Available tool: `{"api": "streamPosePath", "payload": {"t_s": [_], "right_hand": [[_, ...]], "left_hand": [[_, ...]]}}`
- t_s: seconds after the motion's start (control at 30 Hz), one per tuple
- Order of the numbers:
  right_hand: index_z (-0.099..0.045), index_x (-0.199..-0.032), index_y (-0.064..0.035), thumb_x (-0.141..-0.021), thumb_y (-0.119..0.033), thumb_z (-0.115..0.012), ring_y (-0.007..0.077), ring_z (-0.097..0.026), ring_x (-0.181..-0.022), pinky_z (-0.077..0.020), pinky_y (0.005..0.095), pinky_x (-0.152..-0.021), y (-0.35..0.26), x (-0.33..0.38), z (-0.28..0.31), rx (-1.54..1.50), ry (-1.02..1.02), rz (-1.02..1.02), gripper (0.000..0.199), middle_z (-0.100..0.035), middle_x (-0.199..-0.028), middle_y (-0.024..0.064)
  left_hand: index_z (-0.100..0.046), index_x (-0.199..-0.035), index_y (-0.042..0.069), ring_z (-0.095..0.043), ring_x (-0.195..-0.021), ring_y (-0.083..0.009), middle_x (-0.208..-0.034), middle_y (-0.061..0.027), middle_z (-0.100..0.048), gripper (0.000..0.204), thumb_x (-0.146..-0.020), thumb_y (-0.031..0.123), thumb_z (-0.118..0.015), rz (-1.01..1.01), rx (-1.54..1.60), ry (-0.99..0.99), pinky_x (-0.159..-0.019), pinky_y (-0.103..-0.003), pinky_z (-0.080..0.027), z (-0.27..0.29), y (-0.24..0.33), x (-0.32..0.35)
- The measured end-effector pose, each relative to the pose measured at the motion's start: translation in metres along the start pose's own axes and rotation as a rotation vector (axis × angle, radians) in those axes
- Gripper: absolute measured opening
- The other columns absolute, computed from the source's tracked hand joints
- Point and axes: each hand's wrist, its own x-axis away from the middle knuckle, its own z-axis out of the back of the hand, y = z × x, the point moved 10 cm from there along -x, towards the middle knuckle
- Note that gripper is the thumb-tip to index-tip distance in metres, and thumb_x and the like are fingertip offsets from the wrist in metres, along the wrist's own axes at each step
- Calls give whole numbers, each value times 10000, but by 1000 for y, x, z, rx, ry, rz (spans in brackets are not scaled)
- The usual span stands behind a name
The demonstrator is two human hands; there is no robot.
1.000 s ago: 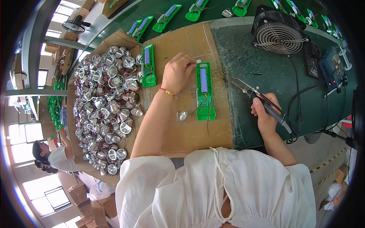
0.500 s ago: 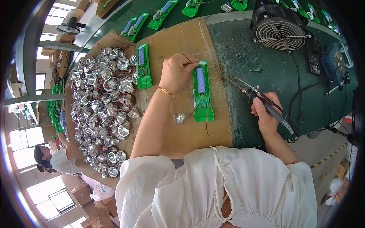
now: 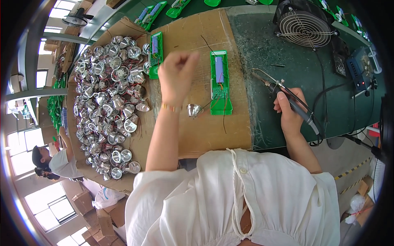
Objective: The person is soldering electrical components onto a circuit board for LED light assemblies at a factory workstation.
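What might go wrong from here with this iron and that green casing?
If hot, the soldering iron in the right hand might scorch the nearby cardboard. The left hand might snag the thin wires sticking out of the green casing. The silver reflector beside it might roll if knocked.

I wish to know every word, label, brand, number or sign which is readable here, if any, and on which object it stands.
No words or numbers can be read clearly.
White plastic bag: bluish print, too blurred to read.
Blue box with a red light: front markings too small to read.
Circuit board in the green casing: any marking is too small to read.
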Motion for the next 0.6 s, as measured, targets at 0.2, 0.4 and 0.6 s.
{"api": "streamPosePath", "payload": {"t_s": [0.2,0.4,0.6], "right_hand": [[-516,-879,-16,-838,-146,-605,78,-508,-518,-391,186,-457,-12,3,-12,29,-62,75,163,-566,-650,54],[-511,-877,-12,-837,-131,-601,79,-503,-512,-385,189,-452,-13,3,-11,27,-52,89,155,-559,-643,57],[-519,-869,7,-819,-89,-622,79,-537,-530,-430,192,-471,-14,6,-12,-12,-70,91,149,-580,-653,67]], "left_hand": [[-633,-732,15,-601,-616,-146,-707,-78,-597,139,-689,102,-734,-231,-173,-125,-564,-266,-463,2,10,82],[-599,-733,-5,-594,-608,-147,-721,-76,-583,117,-728,66,-692,-219,-144,-146,-566,-257,-464,-10,1,88],[-593,-744,2,-588,-603,-147,-722,-75,-578,101,-747,64,-672,-163,-96,-175,-561,-252,-461,-17,-3,88]]}}
